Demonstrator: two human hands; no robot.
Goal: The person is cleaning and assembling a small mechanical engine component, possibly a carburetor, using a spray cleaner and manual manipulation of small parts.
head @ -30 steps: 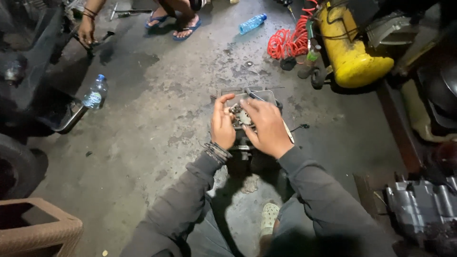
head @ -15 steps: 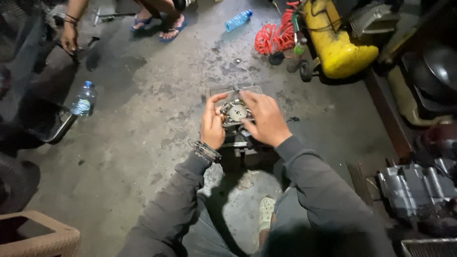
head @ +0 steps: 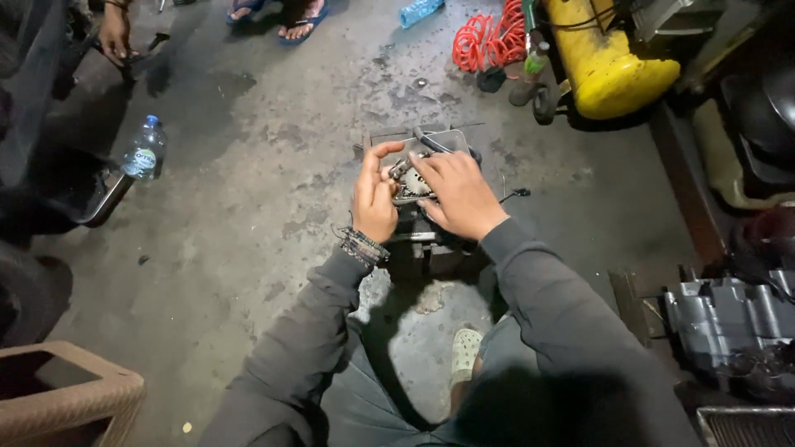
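Both my hands work on a small metal engine part (head: pixel 411 184) with a toothed sprocket and chain, held over a dark metal block (head: pixel 426 244) on the concrete floor. My left hand (head: pixel 374 197) grips the part from the left, with a beaded bracelet on that wrist. From the right, my right hand (head: pixel 457 194) covers it, fingers on the sprocket. Behind the part lies a grey metal tray (head: pixel 451 139). My dark grey sleeves and one pale sandal (head: pixel 465 351) show below.
A water bottle (head: pixel 145 150) stands at left by a motorcycle exhaust (head: pixel 103 201). A yellow compressor tank (head: pixel 609 70) and red coiled hose (head: pixel 484 41) sit at the back right. An engine block (head: pixel 725 331) lies right, a brown crate (head: pixel 66 397) lower left. Another person's feet (head: pixel 298 18) and hand (head: pixel 114 33) show at the top.
The view has shifted so the hands sit slightly higher and more central. My fingers have moved a little on the sprocket part; both hands stay on it.
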